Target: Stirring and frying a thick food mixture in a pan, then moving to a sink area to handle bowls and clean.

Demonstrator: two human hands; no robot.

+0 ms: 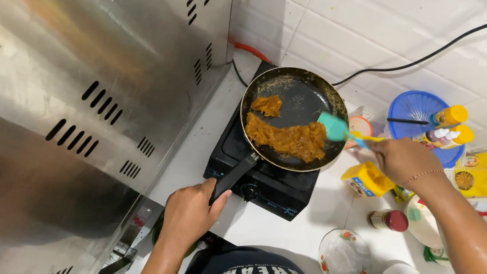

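Observation:
A black frying pan (298,94) sits on a black single-burner stove (269,180) in the middle of the head view. Orange-brown food (285,137) lies in the pan, with a smaller piece apart at its upper left. My left hand (189,212) grips the end of the pan's black handle (234,176). My right hand (400,159) holds a teal spatula (336,128) with a yellow handle, its blade at the pan's right rim beside the food.
A steel hood or cabinet (76,85) fills the left. On the white counter right of the stove stand a yellow container (367,179), a red-lidded jar (389,220), two white bowls (345,258), a blue strainer (417,109) and yellow-capped bottles (450,116). A black cable (453,42) runs across the tiled wall.

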